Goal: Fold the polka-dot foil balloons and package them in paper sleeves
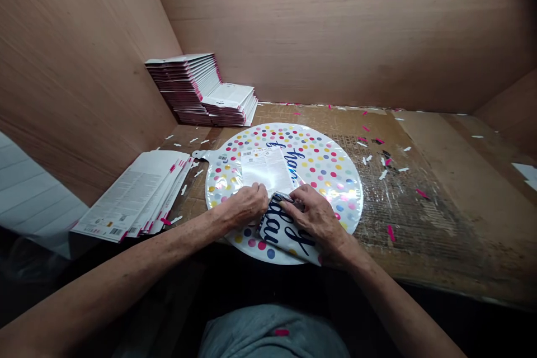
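Observation:
A round, flat foil balloon [335, 179] with coloured dots and dark blue lettering lies in front of me, its tail pointing left. On top of it rests a white printed packet [264, 165] with a barcode. My left hand [247, 204] pinches the near edge of this packet, fingers closed. My right hand [316, 215] grips a folded foil balloon [283, 229] with dark blue script, thumb on top, right at the packet's near edge. Whether the folded foil reaches inside the packet is hidden by my fingers.
Tall stacks of white and pink packets [197, 89] stand in the back left corner. More packets [130, 196] lie fanned at the left edge. Pink and white paper scraps [391, 232] litter the taped cardboard surface [444, 224]. Wooden panels [335, 28] enclose the back and sides.

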Action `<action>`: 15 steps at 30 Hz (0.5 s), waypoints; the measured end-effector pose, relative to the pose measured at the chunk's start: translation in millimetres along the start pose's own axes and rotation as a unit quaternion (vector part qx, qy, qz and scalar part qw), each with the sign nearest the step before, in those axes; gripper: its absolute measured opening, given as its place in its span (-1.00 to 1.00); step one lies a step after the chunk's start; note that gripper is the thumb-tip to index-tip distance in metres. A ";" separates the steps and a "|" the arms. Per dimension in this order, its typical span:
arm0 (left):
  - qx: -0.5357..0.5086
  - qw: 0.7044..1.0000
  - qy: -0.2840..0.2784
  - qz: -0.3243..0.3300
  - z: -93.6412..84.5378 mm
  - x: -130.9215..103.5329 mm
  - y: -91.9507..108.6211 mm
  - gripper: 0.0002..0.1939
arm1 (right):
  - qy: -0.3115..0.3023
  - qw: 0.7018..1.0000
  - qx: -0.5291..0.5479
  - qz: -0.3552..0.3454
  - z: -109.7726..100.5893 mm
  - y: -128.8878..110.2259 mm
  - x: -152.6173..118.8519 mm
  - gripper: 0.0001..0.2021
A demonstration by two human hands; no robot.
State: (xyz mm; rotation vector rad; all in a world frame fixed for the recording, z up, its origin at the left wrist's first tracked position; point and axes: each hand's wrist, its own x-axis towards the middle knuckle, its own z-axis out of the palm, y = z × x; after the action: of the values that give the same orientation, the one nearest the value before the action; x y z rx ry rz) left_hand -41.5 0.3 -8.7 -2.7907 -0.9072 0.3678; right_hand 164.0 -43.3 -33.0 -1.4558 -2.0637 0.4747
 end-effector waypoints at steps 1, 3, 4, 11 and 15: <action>-0.007 1.000 -0.001 -0.007 -0.2 0.9 -0.8 -0.74 | 0.026 0.999 -0.025 0.008 4.7 1.2 1.2 -0.80; -0.019 0.999 0.008 -0.027 -0.9 1.6 -2.6 -0.74 | 0.058 0.995 -0.073 0.038 11.5 3.0 3.8 -0.72; -0.023 0.999 0.018 -0.036 -1.7 1.5 -3.4 -0.74 | 0.061 0.992 -0.097 0.054 13.5 3.2 5.5 -0.69; -0.019 0.995 0.092 -0.016 -14.7 -4.2 -5.4 -0.73 | 0.029 0.967 -0.214 0.137 12.6 -2.7 23.0 -0.85; -0.154 0.946 0.249 -0.139 -9.3 -9.5 4.2 -0.80 | 0.094 0.969 -0.165 0.156 9.9 3.7 24.1 -0.86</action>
State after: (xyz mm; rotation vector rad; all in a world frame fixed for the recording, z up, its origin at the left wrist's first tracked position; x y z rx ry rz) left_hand -43.9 -9.6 0.7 -2.7385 -1.2780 -0.5431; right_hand 154.5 -19.0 -37.0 -1.9568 -1.8300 0.1033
